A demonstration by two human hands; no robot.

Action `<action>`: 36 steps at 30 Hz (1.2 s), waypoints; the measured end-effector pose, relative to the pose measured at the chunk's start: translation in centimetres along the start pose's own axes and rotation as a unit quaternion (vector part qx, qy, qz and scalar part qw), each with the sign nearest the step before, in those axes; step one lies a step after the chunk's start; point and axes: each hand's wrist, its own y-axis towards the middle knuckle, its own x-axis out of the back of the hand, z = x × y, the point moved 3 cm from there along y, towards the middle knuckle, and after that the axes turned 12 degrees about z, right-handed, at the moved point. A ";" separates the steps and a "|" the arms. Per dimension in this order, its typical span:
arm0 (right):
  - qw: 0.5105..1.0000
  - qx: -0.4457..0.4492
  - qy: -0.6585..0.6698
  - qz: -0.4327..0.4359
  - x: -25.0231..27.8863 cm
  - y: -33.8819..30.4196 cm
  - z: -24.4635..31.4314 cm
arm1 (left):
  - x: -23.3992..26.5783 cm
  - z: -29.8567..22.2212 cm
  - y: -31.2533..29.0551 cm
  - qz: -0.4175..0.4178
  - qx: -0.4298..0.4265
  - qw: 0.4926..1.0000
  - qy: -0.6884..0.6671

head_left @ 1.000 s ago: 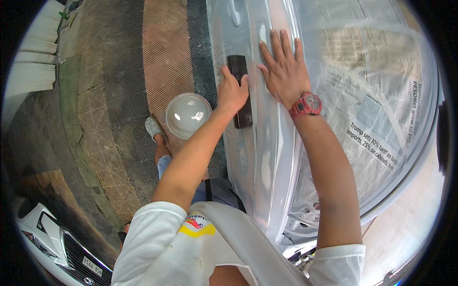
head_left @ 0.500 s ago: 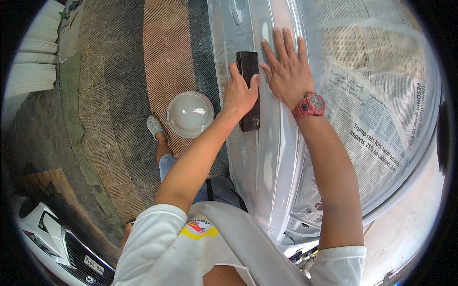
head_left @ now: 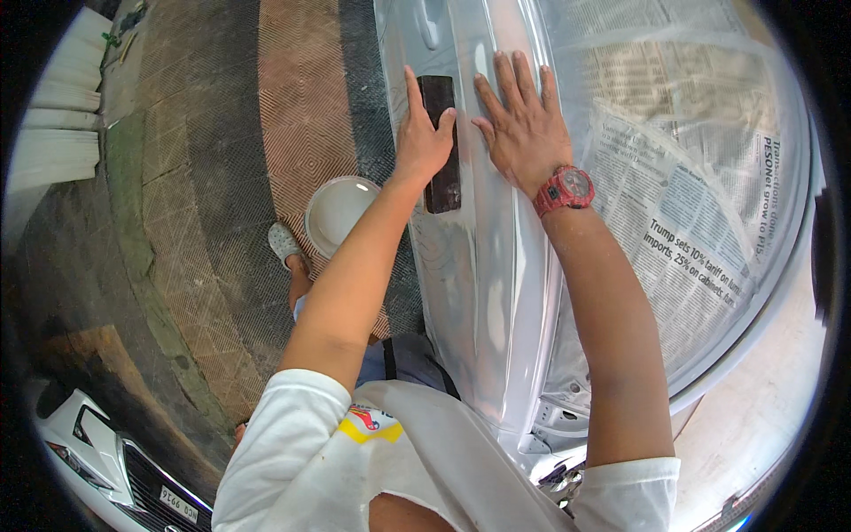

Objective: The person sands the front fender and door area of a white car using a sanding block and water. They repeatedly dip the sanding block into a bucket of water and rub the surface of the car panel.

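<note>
While my R hand [head_left: 525, 129] lies flat w/ fingers spread on the glossy silver-grey car body panel [head_left: 496, 310], upper centre of the frame, my L hand [head_left: 424, 146] grasps a long, dark brown rectangular block [head_left: 443, 193] just left of it, thumb across its face & index finger stretched along its left edge. Block's lengthwise on the same panel, upper centre, below a silver door handle [head_left: 428, 25] at the top. Chunky red wristwatch [head_left: 565, 189] on my R wrist. Printed newspaper sheets under clear plastic [head_left: 700, 213] fill the upper right. Round whitish tub [head_left: 335, 213], left of centre, is partly hidden by my L forearm; textured brown & dark floor matting [head_left: 306, 115] lies around it. Bottom left: front of a white car [head_left: 93, 465].
</note>
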 end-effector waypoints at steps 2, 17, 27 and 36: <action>1.000 -0.003 -0.007 -0.005 0.2 0.2 -0.1 | 0.4 -0.1 0.4 0.034 0.040 0.998 -0.017; 1.000 -0.010 -0.002 -0.008 0.1 0.1 0.2 | -0.4 -1.8 -0.8 0.007 0.039 0.999 -0.009; 1.000 -0.010 -0.001 -0.014 0.3 0.3 0.1 | -0.4 -2.2 -0.9 0.001 0.011 1.000 -0.001; 1.000 -0.008 0.005 -0.010 -0.2 0.0 0.1 | -1.8 -2.5 -5.0 -0.018 -0.059 0.998 -0.003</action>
